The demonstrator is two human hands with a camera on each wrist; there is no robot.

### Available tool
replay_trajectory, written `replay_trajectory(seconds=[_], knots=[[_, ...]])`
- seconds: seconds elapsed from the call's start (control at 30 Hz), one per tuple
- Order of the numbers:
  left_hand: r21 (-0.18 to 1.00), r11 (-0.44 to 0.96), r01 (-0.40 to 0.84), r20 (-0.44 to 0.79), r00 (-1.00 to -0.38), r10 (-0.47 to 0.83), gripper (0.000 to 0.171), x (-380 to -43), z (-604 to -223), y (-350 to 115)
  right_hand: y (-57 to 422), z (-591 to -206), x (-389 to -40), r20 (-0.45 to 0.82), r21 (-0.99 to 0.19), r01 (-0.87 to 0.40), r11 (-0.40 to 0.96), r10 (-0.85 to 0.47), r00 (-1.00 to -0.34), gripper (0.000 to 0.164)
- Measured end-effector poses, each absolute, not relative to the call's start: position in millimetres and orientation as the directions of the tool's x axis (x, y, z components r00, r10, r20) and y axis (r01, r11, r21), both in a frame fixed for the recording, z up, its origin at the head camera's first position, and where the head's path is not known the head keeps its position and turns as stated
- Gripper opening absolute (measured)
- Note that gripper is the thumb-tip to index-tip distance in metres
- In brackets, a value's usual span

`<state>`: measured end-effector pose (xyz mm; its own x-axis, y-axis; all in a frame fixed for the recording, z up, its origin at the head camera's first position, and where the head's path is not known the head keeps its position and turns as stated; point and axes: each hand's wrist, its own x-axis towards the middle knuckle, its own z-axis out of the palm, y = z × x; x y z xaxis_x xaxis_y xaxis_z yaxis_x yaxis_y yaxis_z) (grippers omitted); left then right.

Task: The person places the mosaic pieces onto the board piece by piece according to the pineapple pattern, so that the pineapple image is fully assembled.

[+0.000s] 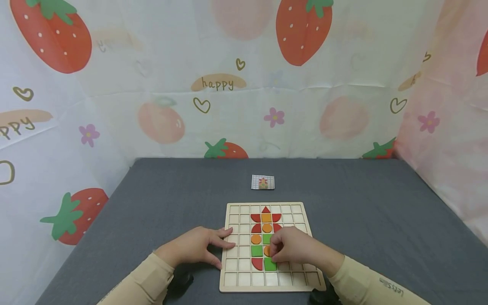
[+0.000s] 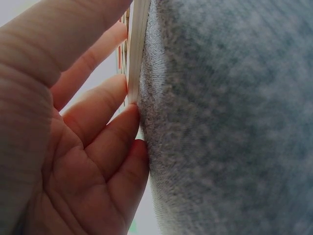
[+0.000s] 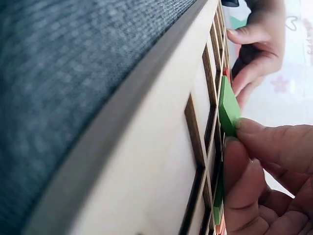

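A wooden grid board (image 1: pixel 244 279) lies on the table with coloured tiles in its middle columns. My right hand (image 1: pixel 293 245) reaches over its right side, fingers bent, and pinches a green square tile (image 3: pixel 229 107) by its edge. That tile looks tilted in the right wrist view and sits in the lower rows beside a red quarter-round tile (image 1: pixel 257 264). An orange round tile (image 1: pixel 267 250) is partly hidden by my fingers. At the board's left edge, my left hand (image 1: pixel 192 245) has its fingers spread, with fingertips (image 2: pixel 120 83) against the rim.
Behind the board lies a small card (image 1: pixel 262 182) printed with a coloured tile pattern. A red triangle tile (image 1: pixel 265 209) and an orange square tile (image 1: pixel 266 217) top the arrangement. Grey cloth (image 1: pixel 171 190) covers the table, and a strawberry-print curtain (image 1: pixel 236 118) hangs behind it.
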<state>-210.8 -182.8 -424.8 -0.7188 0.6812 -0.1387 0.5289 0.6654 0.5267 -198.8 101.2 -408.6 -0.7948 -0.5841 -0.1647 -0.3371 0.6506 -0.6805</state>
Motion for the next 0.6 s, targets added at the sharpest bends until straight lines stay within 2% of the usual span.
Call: replay_trajectory(seconds=[0.4,0.6], knots=[[0.524,0.666,0.531,-0.147,-0.714,0.685,0.063,-210.7,-423.5,-182.6,100.3,-408.9,-197.0,-0.164,-0.641,-0.363,0.677,-0.582,-0.797,0.018],[0.517,0.668,0.536,-0.147,-0.713,0.686,0.062,-210.1,-422.6,-182.3,108.1,-407.8,-199.4,-0.145,-0.679,-0.364,0.638,-0.602,-0.785,0.013]])
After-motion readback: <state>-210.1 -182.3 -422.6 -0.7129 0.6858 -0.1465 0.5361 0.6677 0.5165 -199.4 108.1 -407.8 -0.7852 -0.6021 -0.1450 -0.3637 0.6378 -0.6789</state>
